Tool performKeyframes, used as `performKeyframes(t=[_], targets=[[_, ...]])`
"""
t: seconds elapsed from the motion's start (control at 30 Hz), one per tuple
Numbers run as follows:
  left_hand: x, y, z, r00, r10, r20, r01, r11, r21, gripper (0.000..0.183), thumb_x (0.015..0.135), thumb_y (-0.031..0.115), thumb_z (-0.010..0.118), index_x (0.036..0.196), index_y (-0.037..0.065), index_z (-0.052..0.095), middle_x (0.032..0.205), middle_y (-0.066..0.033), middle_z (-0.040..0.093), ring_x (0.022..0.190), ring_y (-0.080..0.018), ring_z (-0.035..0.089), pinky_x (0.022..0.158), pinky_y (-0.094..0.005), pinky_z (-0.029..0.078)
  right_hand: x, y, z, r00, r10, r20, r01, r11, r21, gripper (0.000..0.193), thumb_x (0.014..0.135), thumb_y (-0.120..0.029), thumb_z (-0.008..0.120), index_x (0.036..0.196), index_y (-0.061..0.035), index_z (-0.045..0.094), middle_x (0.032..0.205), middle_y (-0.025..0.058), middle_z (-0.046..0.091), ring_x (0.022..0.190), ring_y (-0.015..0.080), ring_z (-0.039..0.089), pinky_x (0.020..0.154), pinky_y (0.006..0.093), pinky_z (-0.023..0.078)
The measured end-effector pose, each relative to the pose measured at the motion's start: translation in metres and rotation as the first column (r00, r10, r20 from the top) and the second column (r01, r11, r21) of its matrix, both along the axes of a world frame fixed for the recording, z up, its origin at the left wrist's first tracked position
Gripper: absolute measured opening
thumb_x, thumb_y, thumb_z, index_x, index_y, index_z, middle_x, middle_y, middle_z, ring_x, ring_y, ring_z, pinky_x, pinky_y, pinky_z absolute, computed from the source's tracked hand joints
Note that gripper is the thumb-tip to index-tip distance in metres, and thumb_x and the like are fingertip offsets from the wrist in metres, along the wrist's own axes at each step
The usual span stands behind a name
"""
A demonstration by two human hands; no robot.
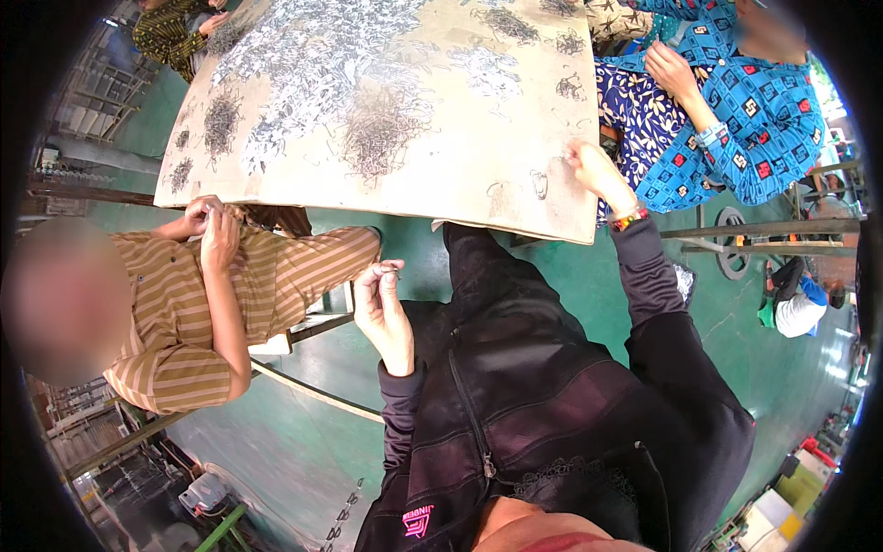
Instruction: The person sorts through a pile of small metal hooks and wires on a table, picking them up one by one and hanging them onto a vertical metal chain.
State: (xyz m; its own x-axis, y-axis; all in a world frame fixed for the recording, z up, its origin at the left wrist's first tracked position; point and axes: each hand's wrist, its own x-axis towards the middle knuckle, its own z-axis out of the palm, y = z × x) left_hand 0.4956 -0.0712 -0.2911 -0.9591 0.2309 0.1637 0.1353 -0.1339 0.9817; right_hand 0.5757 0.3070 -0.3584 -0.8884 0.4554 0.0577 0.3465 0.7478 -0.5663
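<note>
My left hand (pixel 384 317) is raised over my lap, short of the table's near edge. Its thumb and fingertips pinch a small dark piece (pixel 394 270), too small to name. At the right end of the cardboard-topped table (pixel 451 189), my right hand (pixel 600 175) has its fingers drawn together, and whatever they hold is hidden. Close to that hand lie a few small bent wire pieces (pixel 540 185). Farther in, a large heap of dark bent metal wire pieces (pixel 375 138) rests on the tabletop, with a broad spread of silvery pieces (pixel 313 64) behind it.
A person in a striped shirt (pixel 175 313) sits at my left, hands together by the table. Across the right corner sits a person in blue patterned clothes (pixel 745 120). Another person (pixel 175 37) is at the far left. Smaller dark piles (pixel 221 124) dot the tabletop.
</note>
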Motion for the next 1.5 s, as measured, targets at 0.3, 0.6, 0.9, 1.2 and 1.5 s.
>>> performKeyframes(t=[0.3,0.6,0.9,1.2,1.5], targets=[[-0.002,0.013,0.000,0.999,-0.046,-0.001,0.046,0.999,-0.027,0.006,0.092,0.004,0.052,0.098,0.002,0.053,0.094,-0.0090,0.060,0.090,-0.0140,0.056,0.086,-0.0278,0.042,-0.058,-0.006,0.002,0.949,0.008,-0.316,0.027,0.994,0.104,0.020,0.079,-0.010,0.058,0.097,-0.0007,0.061,0.093,0.0171,0.057,0.093,0.0333,0.056,0.080,0.0406,0.047],[-0.007,0.011,0.002,0.996,-0.002,-0.090,-0.008,0.994,-0.110,0.009,0.091,0.001,0.052,0.100,0.000,0.053,0.094,-0.0094,0.060,0.090,-0.0150,0.057,0.083,-0.0272,0.044,-0.126,-0.026,0.013,0.994,-0.079,-0.082,0.100,0.948,0.303,0.010,0.074,-0.011,0.065,0.082,-0.0046,0.067,0.088,0.0150,0.062,0.089,0.0332,0.059,0.078,0.0409,0.047],[-0.018,0.018,0.013,0.987,-0.020,-0.162,-0.020,0.970,-0.243,0.009,0.082,-0.004,0.060,0.091,0.000,0.060,0.085,-0.0104,0.064,0.081,-0.0189,0.063,0.073,-0.0280,0.049,-0.135,-0.050,0.021,0.989,0.090,-0.116,-0.074,0.988,0.139,0.009,0.071,-0.004,0.064,0.080,-0.0035,0.065,0.078,0.0119,0.065,0.074,0.0268,0.063,0.068,0.0361,0.050],[-0.040,0.023,0.020,0.944,-0.148,-0.293,0.004,0.898,-0.440,0.008,0.084,0.003,0.061,0.092,0.000,0.058,0.085,-0.0097,0.065,0.078,-0.0173,0.064,0.071,-0.0276,0.049,-0.092,-0.198,0.089,0.888,0.010,-0.460,-0.431,0.367,-0.824,0.023,0.084,0.003,0.061,0.107,0.0037,0.062,0.095,0.0093,0.064,0.080,0.0128,0.062,0.070,0.0241,0.053],[-0.043,0.028,0.025,0.944,-0.051,-0.325,-0.096,0.903,-0.419,0.008,0.080,0.003,0.063,0.087,0.003,0.058,0.082,-0.0089,0.063,0.076,-0.0271,0.059,0.071,-0.0349,0.044,-0.093,-0.202,0.093,0.870,-0.036,-0.492,-0.454,0.330,-0.828,0.024,0.080,0.009,0.062,0.105,0.0052,0.062,0.093,0.0105,0.063,0.079,0.0144,0.062,0.071,0.0258,0.053]])
